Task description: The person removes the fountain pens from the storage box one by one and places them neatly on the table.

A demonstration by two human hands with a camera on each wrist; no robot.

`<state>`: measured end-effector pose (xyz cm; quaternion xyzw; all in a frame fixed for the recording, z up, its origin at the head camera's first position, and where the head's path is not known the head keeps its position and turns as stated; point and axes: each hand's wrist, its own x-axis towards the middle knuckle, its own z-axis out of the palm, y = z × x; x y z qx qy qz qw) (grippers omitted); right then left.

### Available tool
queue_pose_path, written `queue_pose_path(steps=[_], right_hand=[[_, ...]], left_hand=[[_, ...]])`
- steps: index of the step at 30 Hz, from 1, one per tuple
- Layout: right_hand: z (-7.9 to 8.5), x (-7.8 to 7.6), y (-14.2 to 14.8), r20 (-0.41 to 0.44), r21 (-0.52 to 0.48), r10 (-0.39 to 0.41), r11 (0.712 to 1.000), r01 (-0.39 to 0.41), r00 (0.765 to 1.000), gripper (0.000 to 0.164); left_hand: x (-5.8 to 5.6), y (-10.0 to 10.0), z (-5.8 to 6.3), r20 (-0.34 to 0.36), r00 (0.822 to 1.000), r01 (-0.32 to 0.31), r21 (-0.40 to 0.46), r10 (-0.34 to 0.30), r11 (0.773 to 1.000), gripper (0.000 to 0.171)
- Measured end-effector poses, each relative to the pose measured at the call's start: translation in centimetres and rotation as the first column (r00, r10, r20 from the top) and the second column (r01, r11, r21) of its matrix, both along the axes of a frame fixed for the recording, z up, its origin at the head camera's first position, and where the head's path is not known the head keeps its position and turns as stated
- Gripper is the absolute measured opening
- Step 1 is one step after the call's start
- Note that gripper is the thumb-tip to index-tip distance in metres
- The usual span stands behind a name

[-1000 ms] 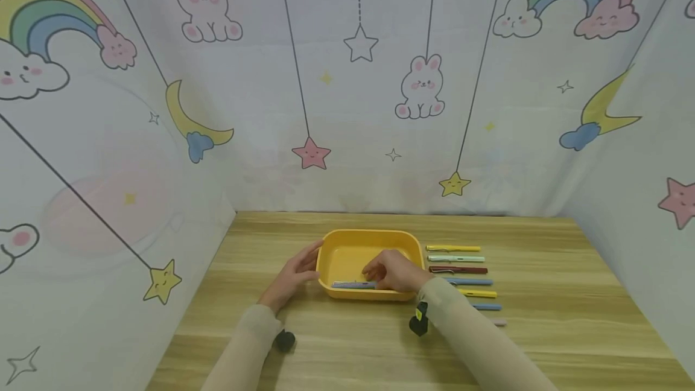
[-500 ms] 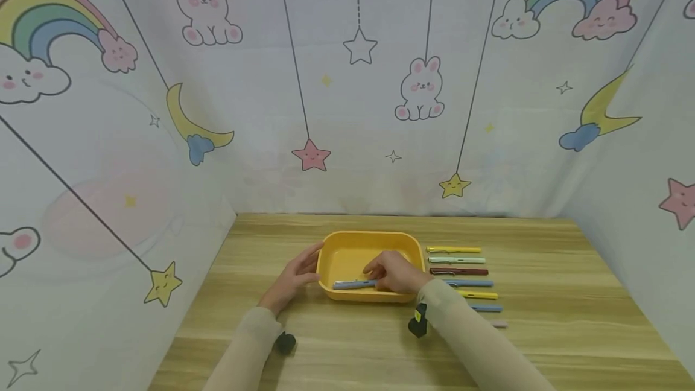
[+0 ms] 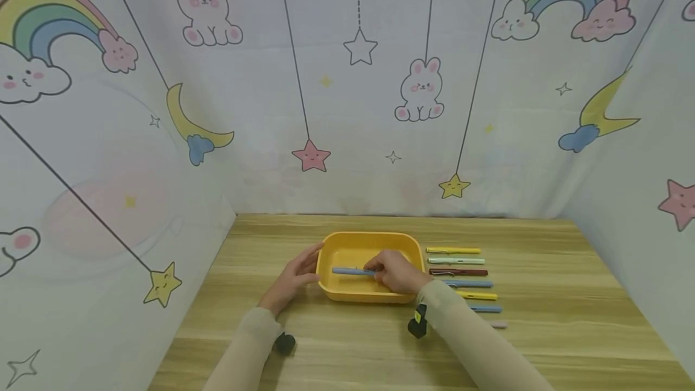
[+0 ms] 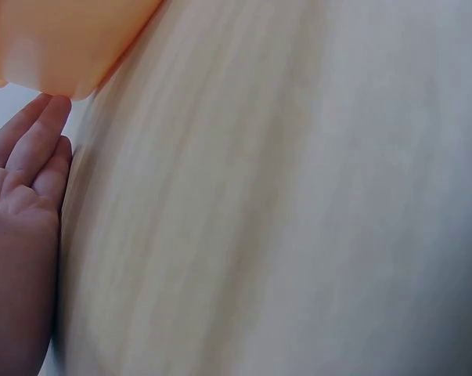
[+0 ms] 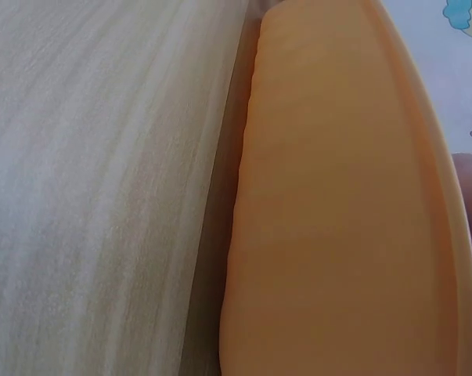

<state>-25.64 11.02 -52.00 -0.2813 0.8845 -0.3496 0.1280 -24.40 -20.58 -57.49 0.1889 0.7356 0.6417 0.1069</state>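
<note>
A yellow tray point(image 3: 370, 297) stands on the table, its outer wall filling much of the right wrist view. My right hand point(image 3: 397, 271) reaches into it over the front right side and pinches a blue pen point(image 3: 350, 271) by its right part. That pen lies level, its free end pointing left, above the tray floor. Against the tray's left side rests my left hand point(image 3: 295, 274), fingers extended and touching the outer wall. In the left wrist view, the left hand's fingertips point(image 4: 57, 106) meet the tray's underside edge. The right fingertips are partly hidden in the head view.
Right of the tray, several pens lie in a column: a yellow pen point(image 3: 453, 250), a pale green pen point(image 3: 456, 261), a dark red pen point(image 3: 458, 272), and others partly covered by the right sleeve point(image 3: 467, 324). Patterned cloth walls point(image 3: 347, 192) enclose the table point(image 3: 347, 349).
The blue pen, near the tray's front wall before, has risen and shifted toward the tray's middle in my right hand. My left hand has stayed at the tray's left side.
</note>
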Motion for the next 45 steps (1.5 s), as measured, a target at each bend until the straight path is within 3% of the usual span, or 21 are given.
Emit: queue_pose_path(steps=[7, 13, 19, 24, 30, 39, 45], right_hand=[[0.8, 0.2, -0.1, -0.078, 0.009, -0.033, 0.999, 0.033, 0.996, 0.029], [1.2, 0.3, 0.0, -0.071, -0.026, -0.023, 0.999, 0.021, 0.997, 0.025], [1.3, 0.5, 0.5, -0.073, -0.098, -0.071, 0.993, 0.064, 0.995, 0.024], [1.7, 1.0, 0.9, -0.125, -0.181, -0.127, 0.978, 0.103, 0.984, 0.023], [1.8, 1.3, 1.6, -0.240, -0.219, -0.185, 0.967, 0.132, 0.953, 0.021], [2.0, 1.6, 2.6, -0.246, -0.317, -0.238, 0.936, 0.154, 0.940, 0.019], [2.0, 1.9, 3.3, -0.201, -0.410, -0.270, 0.896, 0.170, 0.942, 0.013]], left_hand=[[0.1, 0.0, 0.0, 0.016, 1.000, -0.009, -0.001, 0.009, 1.000, 0.074], [0.0, -0.1, -0.1, 0.012, 1.000, 0.002, 0.010, -0.002, 1.000, 0.074], [0.0, 0.0, -0.1, -0.001, 1.000, 0.011, 0.013, -0.011, 1.000, 0.074], [0.0, 0.0, -0.1, -0.005, 1.000, 0.000, 0.005, 0.000, 1.000, 0.075], [0.1, 0.1, -0.1, 0.006, 1.000, -0.011, 0.010, 0.011, 1.000, 0.075], [0.0, 0.2, 0.2, 0.008, 1.000, -0.015, -0.003, 0.015, 1.000, 0.075], [0.0, 0.2, 0.1, 0.009, 1.000, -0.013, 0.001, 0.013, 1.000, 0.075]])
